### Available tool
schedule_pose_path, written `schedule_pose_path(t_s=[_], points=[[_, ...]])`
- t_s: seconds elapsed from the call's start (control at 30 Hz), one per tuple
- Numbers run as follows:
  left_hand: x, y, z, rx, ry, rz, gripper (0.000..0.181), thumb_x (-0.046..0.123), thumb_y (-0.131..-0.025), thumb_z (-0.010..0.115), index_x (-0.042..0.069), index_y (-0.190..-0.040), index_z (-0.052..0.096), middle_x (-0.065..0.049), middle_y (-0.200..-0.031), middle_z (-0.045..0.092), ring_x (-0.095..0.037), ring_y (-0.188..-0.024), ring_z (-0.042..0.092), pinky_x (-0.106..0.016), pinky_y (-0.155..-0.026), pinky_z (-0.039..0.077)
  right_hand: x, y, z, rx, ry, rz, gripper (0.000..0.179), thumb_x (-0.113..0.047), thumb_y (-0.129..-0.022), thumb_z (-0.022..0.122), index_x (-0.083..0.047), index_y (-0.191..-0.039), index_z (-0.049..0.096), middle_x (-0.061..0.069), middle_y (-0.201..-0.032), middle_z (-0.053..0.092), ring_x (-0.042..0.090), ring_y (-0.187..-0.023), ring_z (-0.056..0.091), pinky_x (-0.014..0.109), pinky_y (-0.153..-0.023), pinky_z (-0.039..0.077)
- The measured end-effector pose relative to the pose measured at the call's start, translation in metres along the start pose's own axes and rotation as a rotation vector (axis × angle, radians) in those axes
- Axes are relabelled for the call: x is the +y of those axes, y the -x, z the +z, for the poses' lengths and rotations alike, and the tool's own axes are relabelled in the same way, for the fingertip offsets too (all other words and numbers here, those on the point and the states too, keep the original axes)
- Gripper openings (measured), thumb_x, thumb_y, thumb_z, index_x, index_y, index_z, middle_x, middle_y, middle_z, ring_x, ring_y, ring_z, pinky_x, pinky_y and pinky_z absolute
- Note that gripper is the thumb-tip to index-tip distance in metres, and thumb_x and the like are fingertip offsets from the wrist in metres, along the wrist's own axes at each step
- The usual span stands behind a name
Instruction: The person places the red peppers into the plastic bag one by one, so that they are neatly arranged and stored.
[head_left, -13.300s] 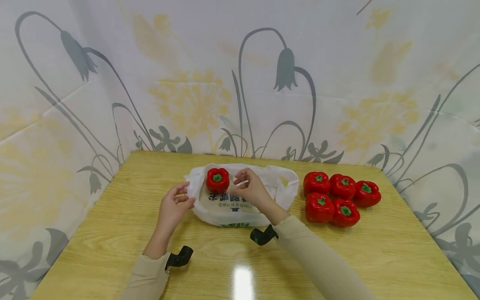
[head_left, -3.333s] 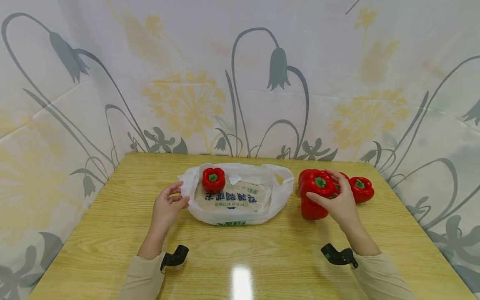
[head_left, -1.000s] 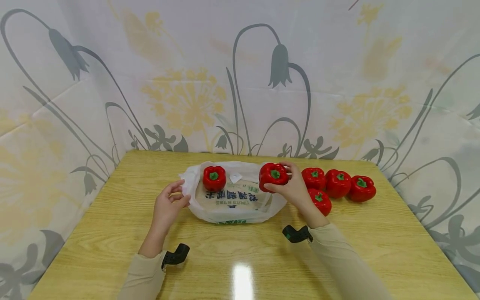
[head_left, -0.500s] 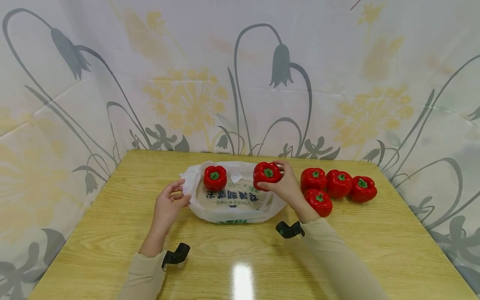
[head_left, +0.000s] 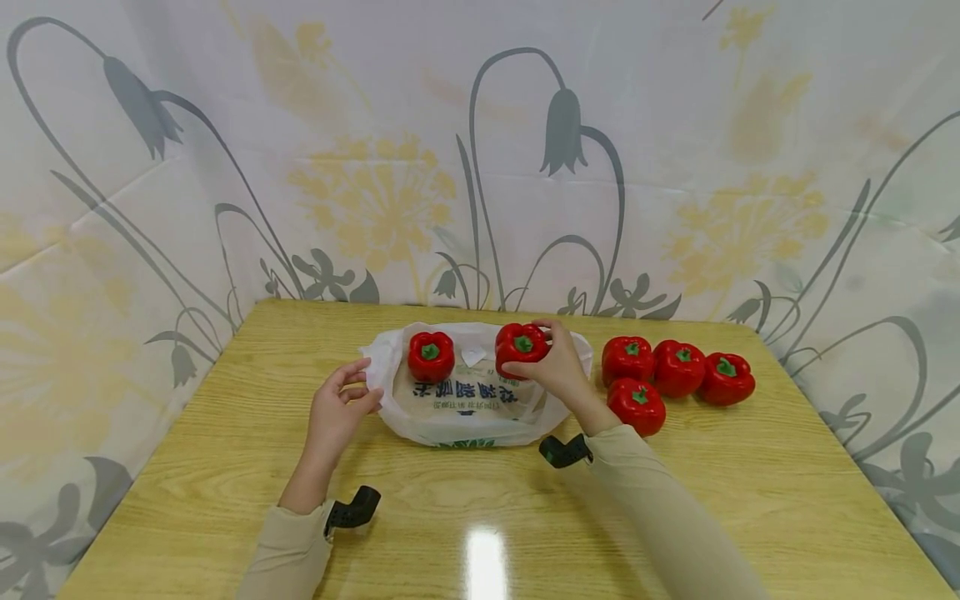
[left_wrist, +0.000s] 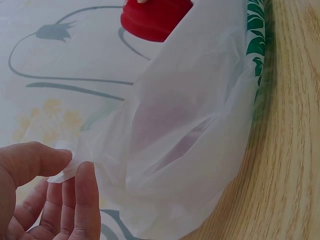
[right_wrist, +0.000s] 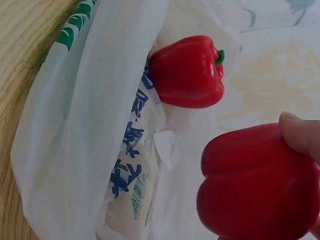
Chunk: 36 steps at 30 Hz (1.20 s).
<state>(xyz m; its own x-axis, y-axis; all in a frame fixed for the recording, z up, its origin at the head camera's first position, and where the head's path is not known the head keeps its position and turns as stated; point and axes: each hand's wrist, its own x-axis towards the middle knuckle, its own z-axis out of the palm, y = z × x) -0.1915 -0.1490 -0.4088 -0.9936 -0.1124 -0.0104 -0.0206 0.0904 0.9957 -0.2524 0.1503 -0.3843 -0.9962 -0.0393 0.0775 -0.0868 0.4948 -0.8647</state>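
A white plastic bag (head_left: 457,430) lies with its mouth spread, and a printed packet (head_left: 465,396) shows inside. At the bag's left end my left hand (head_left: 340,408) pinches its edge between thumb and fingers, plain in the left wrist view. My right hand (head_left: 561,367) grips a red bell pepper (head_left: 521,346) over the right part of the bag's opening. In the right wrist view the held bell pepper (right_wrist: 260,182) appears close up, above the bag's inside. Another red bell pepper (head_left: 431,357) sits in the bag's left part, its green stem towards me.
Several red bell peppers (head_left: 678,367) stand grouped on the wooden table (head_left: 420,517) right of the bag. A patterned cloth (head_left: 337,167) hangs behind the table and at both sides. Dark wrist cameras (head_left: 566,451) are fixed at both sleeves.
Earlier my right hand was unladen over the bag. It then gripped a bell pepper from the right-hand group and carried it left over the opening. My left hand has stayed at the bag's edge.
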Motion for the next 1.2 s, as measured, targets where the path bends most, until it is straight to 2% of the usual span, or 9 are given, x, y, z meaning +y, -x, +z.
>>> schedule_pose_path(t_s=[0.57, 0.73, 1.2], points=[[0.001, 0.0, -0.001, -0.001, 0.007, -0.001, 0.049, -0.001, -0.087, 0.062, 0.003, -0.133, 0.047, -0.013, -0.115, 0.044, -0.007, -0.084, 0.053, -0.02, -0.07, 0.054, 0.003, -0.022, 0.018, -0.032, -0.011, 0.041, 0.083, -0.023, -0.069, 0.084, -0.006, -0.134, 0.036, 0.018, -0.127, 0.04, 0.035, -0.113, 0.044, 0.049, -0.088, 0.048], [0.001, 0.0, -0.001, 0.002, 0.006, 0.006, 0.048, -0.001, -0.087, 0.062, 0.003, -0.133, 0.048, -0.013, -0.115, 0.044, -0.007, -0.084, 0.053, -0.02, -0.069, 0.054, 0.003, -0.028, 0.023, -0.055, 0.0, 0.025, 0.083, -0.023, -0.068, 0.084, -0.005, -0.134, 0.036, 0.017, -0.127, 0.041, 0.034, -0.113, 0.045, 0.047, -0.088, 0.048], [0.0, 0.0, -0.002, 0.001, 0.014, -0.006, 0.049, 0.0, -0.087, 0.063, 0.004, -0.133, 0.048, -0.014, -0.113, 0.044, -0.009, -0.085, 0.053, -0.022, -0.071, 0.054, 0.0, -0.042, 0.041, -0.101, 0.11, 0.005, 0.078, -0.024, -0.068, 0.085, -0.003, -0.129, 0.041, 0.017, -0.127, 0.045, 0.031, -0.112, 0.047, 0.043, -0.089, 0.048]])
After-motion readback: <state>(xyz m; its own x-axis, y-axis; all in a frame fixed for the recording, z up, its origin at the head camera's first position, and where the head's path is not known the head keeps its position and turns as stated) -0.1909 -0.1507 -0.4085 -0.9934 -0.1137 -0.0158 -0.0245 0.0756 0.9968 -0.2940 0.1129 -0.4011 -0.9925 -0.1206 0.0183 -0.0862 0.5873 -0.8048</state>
